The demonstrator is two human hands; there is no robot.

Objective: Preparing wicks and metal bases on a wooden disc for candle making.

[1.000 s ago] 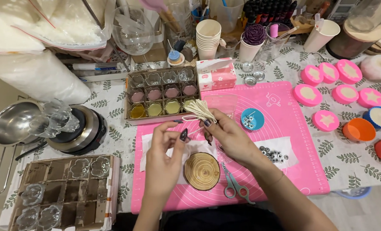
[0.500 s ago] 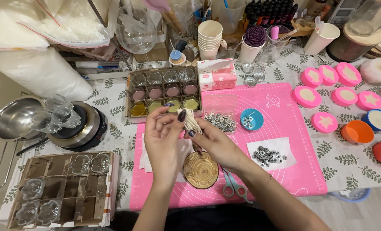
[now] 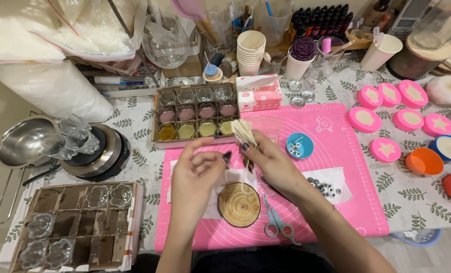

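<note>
My right hand (image 3: 267,161) grips a bundle of pale candle wicks (image 3: 243,132), holding it upright above the pink mat (image 3: 336,202). My left hand (image 3: 195,174) is close beside it, fingers pinched at the base of the bundle; one thin wick hangs down toward the round wooden slice (image 3: 239,204) below. A white paper sheet (image 3: 172,182) lies under both hands.
A cardboard tray (image 3: 157,114) of small glass cups with coloured wax sits behind the hands. Scissors (image 3: 276,222), a blue cup of metal tabs (image 3: 299,145), more tabs on paper (image 3: 325,186), pink moulds (image 3: 385,149), a hot plate (image 3: 96,154) and a second tray of glass cups (image 3: 63,227) surround the mat.
Both hands dropped slightly and shifted right. My left hand moved from the top of the wick bundle down to its base, and the bundle now stands more upright.
</note>
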